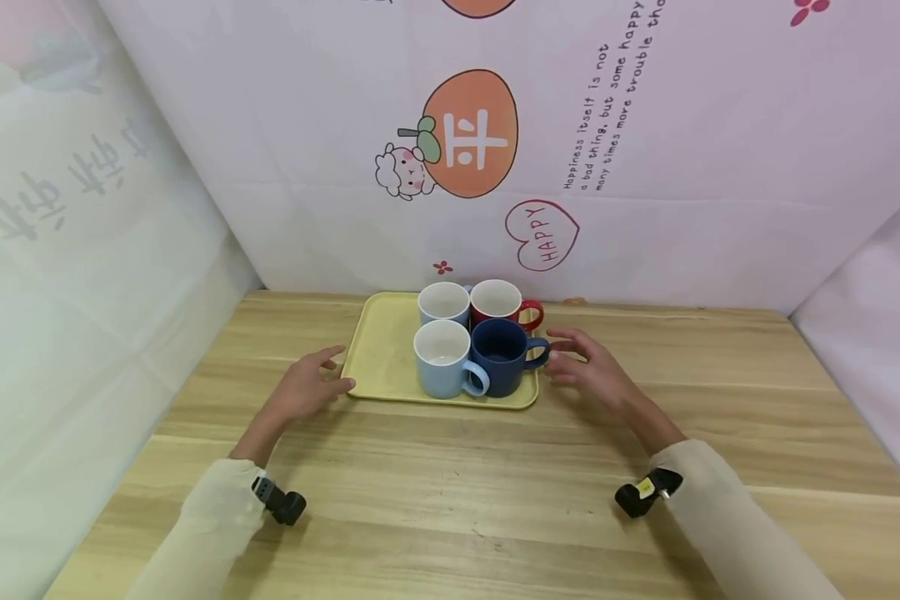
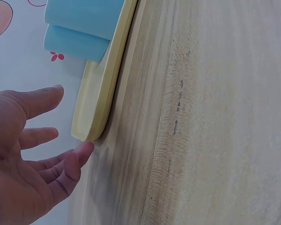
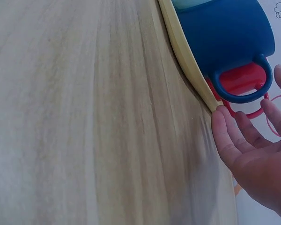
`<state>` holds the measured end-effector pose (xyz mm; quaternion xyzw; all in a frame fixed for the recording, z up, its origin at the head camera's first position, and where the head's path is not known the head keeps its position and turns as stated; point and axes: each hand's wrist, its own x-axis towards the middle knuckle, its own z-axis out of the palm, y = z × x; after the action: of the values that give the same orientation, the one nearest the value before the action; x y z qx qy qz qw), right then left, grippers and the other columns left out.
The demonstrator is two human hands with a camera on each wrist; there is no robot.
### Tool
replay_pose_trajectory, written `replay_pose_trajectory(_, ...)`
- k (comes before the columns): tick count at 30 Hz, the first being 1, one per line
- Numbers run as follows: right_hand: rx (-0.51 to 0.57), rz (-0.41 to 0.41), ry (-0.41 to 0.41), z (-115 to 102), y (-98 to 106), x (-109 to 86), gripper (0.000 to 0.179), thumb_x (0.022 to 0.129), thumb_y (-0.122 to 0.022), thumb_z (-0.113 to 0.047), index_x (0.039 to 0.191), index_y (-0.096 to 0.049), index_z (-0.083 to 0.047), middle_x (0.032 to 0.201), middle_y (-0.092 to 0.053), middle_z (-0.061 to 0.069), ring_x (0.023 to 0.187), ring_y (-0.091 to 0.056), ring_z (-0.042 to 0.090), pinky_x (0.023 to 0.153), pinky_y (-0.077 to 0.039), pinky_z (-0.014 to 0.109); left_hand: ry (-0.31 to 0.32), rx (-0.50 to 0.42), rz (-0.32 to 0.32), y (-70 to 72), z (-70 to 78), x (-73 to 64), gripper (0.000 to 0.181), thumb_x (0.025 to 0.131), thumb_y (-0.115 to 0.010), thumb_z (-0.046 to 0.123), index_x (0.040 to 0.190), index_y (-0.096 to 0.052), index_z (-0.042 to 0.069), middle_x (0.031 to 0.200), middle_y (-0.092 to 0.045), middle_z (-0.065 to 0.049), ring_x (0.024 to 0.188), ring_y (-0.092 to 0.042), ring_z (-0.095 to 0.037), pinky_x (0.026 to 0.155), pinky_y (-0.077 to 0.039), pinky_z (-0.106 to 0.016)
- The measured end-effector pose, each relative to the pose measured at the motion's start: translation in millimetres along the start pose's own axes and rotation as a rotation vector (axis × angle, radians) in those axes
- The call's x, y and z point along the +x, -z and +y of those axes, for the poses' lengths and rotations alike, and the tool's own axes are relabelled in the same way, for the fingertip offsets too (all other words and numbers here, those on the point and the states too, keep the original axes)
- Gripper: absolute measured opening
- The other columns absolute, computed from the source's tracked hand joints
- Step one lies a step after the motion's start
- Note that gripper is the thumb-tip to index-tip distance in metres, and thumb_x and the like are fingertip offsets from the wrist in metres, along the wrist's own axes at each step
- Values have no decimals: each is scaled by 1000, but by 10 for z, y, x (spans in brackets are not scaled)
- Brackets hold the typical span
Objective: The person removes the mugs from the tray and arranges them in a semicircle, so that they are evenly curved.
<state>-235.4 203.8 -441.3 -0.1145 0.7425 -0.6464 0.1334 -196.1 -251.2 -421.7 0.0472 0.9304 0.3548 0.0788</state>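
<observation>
A pale yellow tray (image 1: 381,354) lies on the wooden table with mugs grouped on its right part. At the front stand a light blue mug (image 1: 438,377) and a dark blue mug (image 1: 498,372); behind them are another light blue mug (image 1: 444,302) and a red mug (image 1: 496,298), both partly hidden. My left hand (image 1: 307,386) is at the tray's left end, fingers spread and loosely bent, a fingertip right at the rim. On the opposite side, my right hand (image 1: 589,367) has its fingers extended by the tray's right end, close to the dark blue handle (image 3: 243,97).
Behind the tray rises a white printed cloth (image 1: 330,233), and more cloth hangs at the left and right. The wooden table (image 1: 420,492) extends in front of the tray and to both sides. Each wrist carries a small black camera (image 1: 279,500).
</observation>
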Motion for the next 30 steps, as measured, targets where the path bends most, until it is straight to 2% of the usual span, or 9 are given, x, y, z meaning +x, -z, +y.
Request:
replay_pose_trajectory(4, 7, -3, 8, -5, -11, 21, 57, 103, -58, -17, 151, -34, 2, 143, -39, 32, 114, -58, 44, 95, -49, 47, 6, -41, -11, 4, 7, 28, 67, 98, -66, 22, 154, -35, 0, 135, -50, -33, 83, -71, -26, 76, -53, -43)
replay_pose_trajectory(14, 4, -16, 31, -5, -54, 54, 52, 105, -54, -18, 149, -37, 4, 138, -42, 35, 112, -58, 47, 94, -49, 49, 27, -75, -4, -46, -8, 60, 69, 96, -68, 20, 153, -36, 0, 131, -54, -31, 83, -70, -24, 67, -53, -36)
replay_pose_trajectory(21, -15, -24, 20, 5, -67, 75, 47, 107, -50, -16, 147, -38, 5, 138, -43, 34, 113, -56, 50, 94, -48, 51, 48, -116, 8, -83, -10, 63, 69, 94, -70, 17, 153, -37, 0, 124, -59, -27, 81, -68, -22, 64, -52, -35)
replay_pose_trajectory(25, -31, -41, 17, 0, -59, 86, 46, 108, -47, -16, 148, -38, 4, 139, -44, 33, 114, -56, 49, 95, -48, 52, 36, -116, 12, -101, -23, 64, 69, 94, -70, 14, 152, -37, -2, 120, -61, -25, 78, -67, -21, 63, -50, -34)
replay_pose_trajectory(30, -67, -71, 15, -22, -45, 101, 46, 109, -43, -18, 148, -36, 4, 139, -44, 33, 116, -56, 48, 96, -47, 53, 29, -118, 21, -118, -27, 61, 69, 93, -69, 13, 152, -37, -3, 118, -63, -25, 77, -66, -21, 70, -50, -37)
